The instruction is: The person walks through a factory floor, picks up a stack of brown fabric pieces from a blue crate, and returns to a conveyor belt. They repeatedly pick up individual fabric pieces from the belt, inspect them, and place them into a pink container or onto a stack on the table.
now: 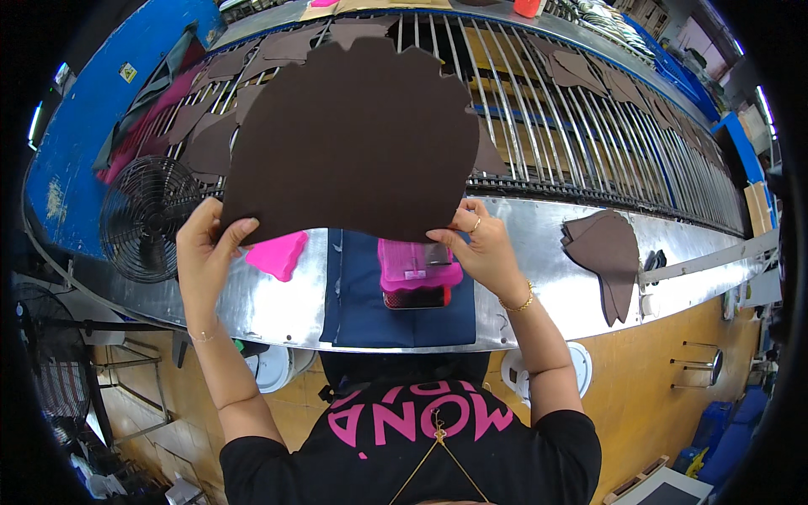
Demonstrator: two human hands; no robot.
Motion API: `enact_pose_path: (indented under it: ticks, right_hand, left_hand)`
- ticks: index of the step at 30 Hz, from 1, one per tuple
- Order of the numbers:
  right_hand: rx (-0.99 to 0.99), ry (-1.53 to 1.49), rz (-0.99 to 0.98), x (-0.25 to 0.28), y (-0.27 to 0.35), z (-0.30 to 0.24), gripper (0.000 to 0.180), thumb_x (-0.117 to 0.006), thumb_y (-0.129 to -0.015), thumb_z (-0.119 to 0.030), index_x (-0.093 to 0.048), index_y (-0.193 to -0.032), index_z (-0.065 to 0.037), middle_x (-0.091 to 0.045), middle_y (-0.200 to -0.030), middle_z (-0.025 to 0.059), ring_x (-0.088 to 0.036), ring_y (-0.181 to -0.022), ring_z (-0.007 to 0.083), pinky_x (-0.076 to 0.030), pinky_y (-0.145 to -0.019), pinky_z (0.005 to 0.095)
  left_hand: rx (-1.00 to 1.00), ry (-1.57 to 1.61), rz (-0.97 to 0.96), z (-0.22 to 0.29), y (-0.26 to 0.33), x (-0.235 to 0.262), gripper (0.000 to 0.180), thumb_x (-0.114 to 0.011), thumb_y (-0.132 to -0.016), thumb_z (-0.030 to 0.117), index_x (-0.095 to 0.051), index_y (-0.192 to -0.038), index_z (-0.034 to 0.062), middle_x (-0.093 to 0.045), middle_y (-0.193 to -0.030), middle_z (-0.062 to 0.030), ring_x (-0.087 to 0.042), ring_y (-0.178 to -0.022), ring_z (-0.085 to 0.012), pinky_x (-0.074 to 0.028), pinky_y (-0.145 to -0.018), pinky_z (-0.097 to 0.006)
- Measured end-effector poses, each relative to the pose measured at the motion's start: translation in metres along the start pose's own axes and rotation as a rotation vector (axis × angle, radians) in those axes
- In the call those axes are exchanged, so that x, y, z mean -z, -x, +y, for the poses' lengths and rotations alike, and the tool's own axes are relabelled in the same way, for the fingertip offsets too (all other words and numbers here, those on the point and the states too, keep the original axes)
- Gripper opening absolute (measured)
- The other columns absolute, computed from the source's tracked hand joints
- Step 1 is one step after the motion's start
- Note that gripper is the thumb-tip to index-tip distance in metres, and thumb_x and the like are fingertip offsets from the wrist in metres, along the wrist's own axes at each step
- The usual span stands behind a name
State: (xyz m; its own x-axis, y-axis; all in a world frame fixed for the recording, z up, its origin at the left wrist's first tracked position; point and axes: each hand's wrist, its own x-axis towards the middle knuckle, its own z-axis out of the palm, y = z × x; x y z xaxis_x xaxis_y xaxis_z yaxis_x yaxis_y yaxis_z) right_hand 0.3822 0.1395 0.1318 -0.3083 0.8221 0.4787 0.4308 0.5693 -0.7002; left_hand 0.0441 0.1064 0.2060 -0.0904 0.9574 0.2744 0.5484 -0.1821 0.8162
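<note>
A large dark brown cut piece of sheet material (353, 143), with a notched, scalloped far edge, is held up between my two hands. My left hand (210, 240) pinches its near left corner between thumb and fingers. Its near right corner is gripped the same way by my right hand (480, 240). Beneath the piece, a pink plastic box (412, 268) rests on a dark blue cloth (358, 303), with a black and red object (417, 298) at its near side. A flat pink piece (279, 256) lies beside my left hand.
Behind the metal table (522, 227) runs a conveyor of metal rods (539, 126) carrying several brown pieces (576, 71). A stack of brown pieces (608, 252) lies at right, near a pale bar (711, 257). A black fan (150, 219) stands at left beside a blue panel (88, 101).
</note>
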Motion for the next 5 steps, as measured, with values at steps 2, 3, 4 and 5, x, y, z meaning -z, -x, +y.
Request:
enact_pose_path:
  ticks: [2, 3, 4, 5]
  right_hand:
    - [0.028, 0.078, -0.039, 0.003, 0.003, 0.006, 0.01, -0.069, -0.08, -0.013, -0.065, -0.083, -0.005, -0.06, -0.067, 0.0082, -0.056, -0.077, 0.0251, -0.043, -0.084, 0.0379]
    - [0.041, 0.118, -0.056, 0.007, 0.005, 0.009, 0.009, -0.068, -0.08, -0.013, -0.066, -0.083, -0.005, -0.061, -0.067, 0.0083, -0.057, -0.078, 0.0253, -0.041, -0.088, 0.0386]
    - [0.028, 0.113, -0.065, 0.011, 0.008, 0.01, 0.008, -0.067, -0.081, -0.013, -0.066, -0.084, -0.006, -0.064, -0.071, 0.0101, -0.057, -0.086, 0.0279, -0.038, -0.091, 0.0407]
    - [0.014, 0.108, -0.073, 0.016, 0.011, 0.011, 0.007, -0.066, -0.082, -0.013, -0.067, -0.084, -0.006, -0.067, -0.076, 0.0119, -0.058, -0.093, 0.0306, -0.035, -0.095, 0.0428]
  left_hand:
    - [-0.002, 0.008, -0.018, -0.001, 0.007, -0.006, 0.014, -0.069, -0.083, 0.007, -0.057, -0.082, -0.0005, -0.051, -0.071, 0.0019, -0.041, -0.055, -0.0022, -0.032, -0.046, -0.017]
    - [-0.007, 0.008, -0.039, -0.006, 0.008, -0.011, 0.013, -0.068, -0.084, 0.007, -0.057, -0.082, 0.0, -0.05, -0.071, 0.0019, -0.042, -0.055, -0.0024, -0.032, -0.046, -0.017]
    - [-0.01, 0.009, -0.06, -0.01, 0.009, -0.014, 0.013, -0.068, -0.084, 0.007, -0.057, -0.082, 0.0004, -0.049, -0.07, 0.0019, -0.042, -0.056, -0.0026, -0.032, -0.047, -0.017]
    - [-0.024, -0.152, -0.147, -0.012, 0.009, -0.014, 0.007, -0.064, -0.087, 0.006, -0.059, -0.085, 0.0027, -0.047, -0.071, -0.0008, -0.043, -0.062, -0.0072, -0.048, -0.063, -0.021]
